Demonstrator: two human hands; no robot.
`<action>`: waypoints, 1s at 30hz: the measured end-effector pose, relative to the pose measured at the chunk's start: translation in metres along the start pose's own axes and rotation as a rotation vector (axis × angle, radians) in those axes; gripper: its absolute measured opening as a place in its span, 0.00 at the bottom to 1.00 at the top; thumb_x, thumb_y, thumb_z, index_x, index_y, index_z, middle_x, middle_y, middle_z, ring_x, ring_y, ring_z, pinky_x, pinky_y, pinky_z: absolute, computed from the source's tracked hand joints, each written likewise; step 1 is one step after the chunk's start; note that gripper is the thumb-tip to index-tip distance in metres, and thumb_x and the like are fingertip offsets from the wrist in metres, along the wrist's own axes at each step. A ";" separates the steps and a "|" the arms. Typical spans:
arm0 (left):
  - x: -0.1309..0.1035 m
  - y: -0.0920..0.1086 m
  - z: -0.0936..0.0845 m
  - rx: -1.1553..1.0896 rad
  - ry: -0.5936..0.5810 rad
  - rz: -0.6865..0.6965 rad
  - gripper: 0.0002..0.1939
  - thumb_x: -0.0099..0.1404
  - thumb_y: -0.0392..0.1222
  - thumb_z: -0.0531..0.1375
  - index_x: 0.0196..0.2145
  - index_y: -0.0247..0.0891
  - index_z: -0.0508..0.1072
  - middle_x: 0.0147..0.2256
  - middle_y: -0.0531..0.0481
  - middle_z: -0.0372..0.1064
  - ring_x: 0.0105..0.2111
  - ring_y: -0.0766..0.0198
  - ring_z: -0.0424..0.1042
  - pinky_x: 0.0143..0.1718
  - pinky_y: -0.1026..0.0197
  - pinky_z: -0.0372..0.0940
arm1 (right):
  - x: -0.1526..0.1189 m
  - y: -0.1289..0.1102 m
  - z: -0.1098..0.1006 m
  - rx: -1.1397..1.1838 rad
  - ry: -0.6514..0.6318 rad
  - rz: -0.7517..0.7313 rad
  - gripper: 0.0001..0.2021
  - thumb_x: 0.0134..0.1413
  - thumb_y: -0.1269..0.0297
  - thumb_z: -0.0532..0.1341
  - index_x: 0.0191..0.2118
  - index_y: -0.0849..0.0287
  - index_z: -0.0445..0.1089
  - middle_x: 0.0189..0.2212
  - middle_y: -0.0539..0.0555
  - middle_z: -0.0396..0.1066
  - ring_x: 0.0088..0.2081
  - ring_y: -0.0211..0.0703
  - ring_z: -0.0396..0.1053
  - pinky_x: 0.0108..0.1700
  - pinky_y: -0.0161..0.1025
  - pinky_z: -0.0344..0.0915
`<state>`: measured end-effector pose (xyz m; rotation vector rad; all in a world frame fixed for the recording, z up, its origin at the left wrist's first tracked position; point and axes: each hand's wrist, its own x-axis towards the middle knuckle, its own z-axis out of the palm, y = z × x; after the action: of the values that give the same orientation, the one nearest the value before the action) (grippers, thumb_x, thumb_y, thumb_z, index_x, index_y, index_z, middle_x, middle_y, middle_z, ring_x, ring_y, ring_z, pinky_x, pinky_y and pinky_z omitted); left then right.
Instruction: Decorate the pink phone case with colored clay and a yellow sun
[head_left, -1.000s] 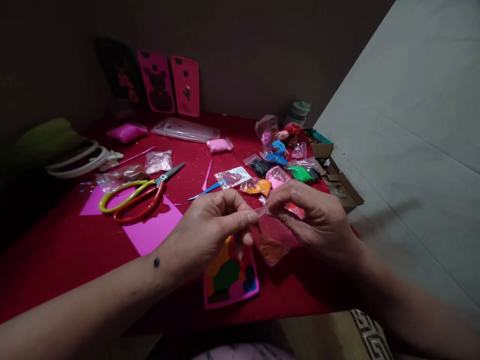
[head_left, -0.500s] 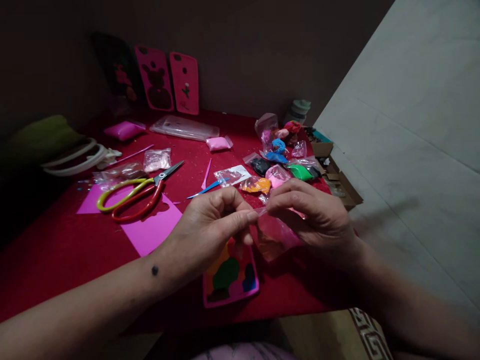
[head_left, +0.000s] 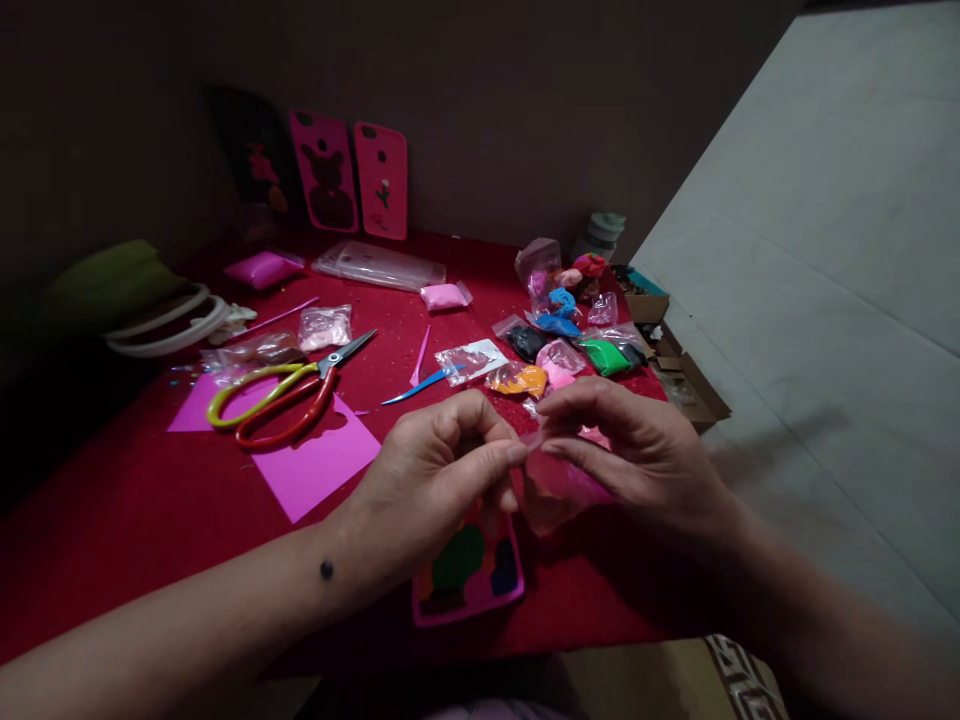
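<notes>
Between my hands hangs a clear plastic bag (head_left: 551,495), pinkish where the light passes through it, with a brownish patch low inside. My left hand (head_left: 450,475) pinches its top edge between thumb and curled fingers. On the other side, my right hand (head_left: 637,450) grips the same edge, thumb against forefinger. Below my left hand lies a pink-rimmed phone case (head_left: 469,575) covered in green, blue, pink and orange patches; its upper part is hidden. Packets of clay, an orange one (head_left: 517,380) and a green one (head_left: 606,356), lie just beyond my fingers.
Scissors (head_left: 292,395) with yellow and red handles rest on pink paper (head_left: 315,460) at left. A blue tool (head_left: 420,386) and a pink tool (head_left: 421,355) lie mid-table. Decorated phone cases (head_left: 324,170) lean on the wall. Cardboard boxes (head_left: 686,385) stand beyond the right edge.
My right thumb has come up to the bag's top edge and pinches it. The whole view has shifted slightly, with things appearing a little lower and further right.
</notes>
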<state>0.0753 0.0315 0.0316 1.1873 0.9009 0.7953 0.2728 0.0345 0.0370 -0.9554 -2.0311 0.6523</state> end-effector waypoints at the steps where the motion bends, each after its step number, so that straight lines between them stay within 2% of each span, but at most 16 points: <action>1: 0.000 0.000 0.000 -0.001 -0.001 -0.001 0.10 0.63 0.38 0.61 0.26 0.37 0.64 0.19 0.56 0.70 0.18 0.70 0.69 0.21 0.68 0.65 | 0.000 0.000 -0.001 0.053 -0.009 0.088 0.06 0.56 0.71 0.64 0.40 0.59 0.70 0.33 0.52 0.74 0.33 0.38 0.71 0.36 0.35 0.68; 4: 0.000 0.000 0.001 -0.010 0.003 0.004 0.10 0.63 0.40 0.61 0.26 0.38 0.64 0.19 0.55 0.70 0.18 0.69 0.69 0.22 0.66 0.65 | 0.002 0.001 -0.005 0.227 -0.103 0.330 0.05 0.57 0.64 0.64 0.34 0.61 0.70 0.28 0.50 0.71 0.28 0.36 0.68 0.29 0.33 0.65; 6: -0.001 0.000 0.001 -0.014 -0.018 0.007 0.10 0.62 0.41 0.61 0.27 0.38 0.64 0.19 0.56 0.69 0.17 0.69 0.68 0.21 0.67 0.64 | 0.003 0.000 -0.007 0.262 -0.158 0.393 0.08 0.59 0.62 0.62 0.32 0.61 0.70 0.26 0.49 0.69 0.26 0.35 0.66 0.28 0.32 0.64; 8: -0.001 0.001 -0.001 0.012 -0.064 0.001 0.08 0.62 0.44 0.62 0.31 0.38 0.67 0.20 0.56 0.68 0.18 0.69 0.67 0.20 0.68 0.62 | 0.004 -0.002 -0.006 0.173 -0.156 0.341 0.07 0.61 0.65 0.60 0.32 0.60 0.70 0.25 0.49 0.69 0.27 0.36 0.66 0.29 0.33 0.63; 10: -0.001 0.003 -0.004 0.072 -0.102 -0.013 0.09 0.63 0.46 0.62 0.32 0.37 0.72 0.22 0.56 0.68 0.21 0.70 0.67 0.22 0.69 0.60 | 0.003 -0.005 -0.004 0.030 -0.121 0.213 0.06 0.61 0.71 0.58 0.32 0.59 0.70 0.26 0.49 0.70 0.28 0.36 0.66 0.31 0.33 0.63; 13: 0.001 0.005 -0.009 0.118 -0.150 -0.081 0.12 0.64 0.47 0.60 0.30 0.35 0.75 0.21 0.54 0.68 0.21 0.71 0.65 0.22 0.70 0.58 | 0.000 -0.009 0.000 -0.114 -0.109 0.022 0.09 0.61 0.76 0.55 0.35 0.58 0.69 0.28 0.50 0.70 0.31 0.37 0.67 0.33 0.34 0.63; 15: 0.003 0.004 -0.010 0.071 -0.189 -0.144 0.14 0.64 0.47 0.60 0.26 0.34 0.73 0.19 0.53 0.67 0.19 0.72 0.63 0.20 0.70 0.56 | -0.001 -0.010 0.001 -0.157 -0.141 -0.054 0.09 0.61 0.77 0.53 0.35 0.57 0.68 0.28 0.51 0.69 0.31 0.37 0.67 0.33 0.33 0.63; 18: 0.004 0.001 -0.010 -0.076 -0.281 -0.207 0.15 0.63 0.45 0.62 0.22 0.34 0.71 0.18 0.52 0.67 0.15 0.73 0.61 0.18 0.71 0.56 | -0.002 -0.011 0.002 -0.142 -0.172 -0.067 0.08 0.64 0.75 0.53 0.35 0.58 0.66 0.28 0.50 0.69 0.29 0.35 0.66 0.31 0.31 0.63; 21: 0.005 -0.003 -0.010 -0.186 -0.359 -0.238 0.16 0.64 0.46 0.60 0.24 0.33 0.73 0.18 0.51 0.68 0.14 0.74 0.62 0.17 0.71 0.56 | -0.003 -0.012 0.002 -0.172 -0.153 -0.083 0.07 0.65 0.73 0.52 0.36 0.58 0.65 0.28 0.51 0.69 0.28 0.35 0.67 0.31 0.31 0.63; 26: 0.003 -0.005 -0.010 -0.099 -0.362 -0.255 0.15 0.65 0.47 0.59 0.26 0.33 0.73 0.19 0.50 0.70 0.14 0.74 0.62 0.17 0.71 0.56 | -0.004 -0.010 0.007 -0.342 -0.116 -0.230 0.05 0.64 0.73 0.52 0.38 0.57 0.63 0.27 0.50 0.69 0.27 0.36 0.66 0.30 0.33 0.61; 30: 0.001 -0.001 -0.009 -0.043 -0.365 -0.285 0.16 0.64 0.50 0.59 0.26 0.34 0.72 0.20 0.51 0.70 0.14 0.73 0.63 0.15 0.71 0.56 | -0.005 -0.007 0.007 -0.398 -0.137 -0.269 0.05 0.62 0.74 0.53 0.37 0.59 0.63 0.26 0.51 0.68 0.25 0.36 0.65 0.28 0.33 0.59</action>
<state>0.0681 0.0359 0.0289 1.0903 0.7234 0.3511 0.2659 0.0252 0.0359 -0.8500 -2.4124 0.1732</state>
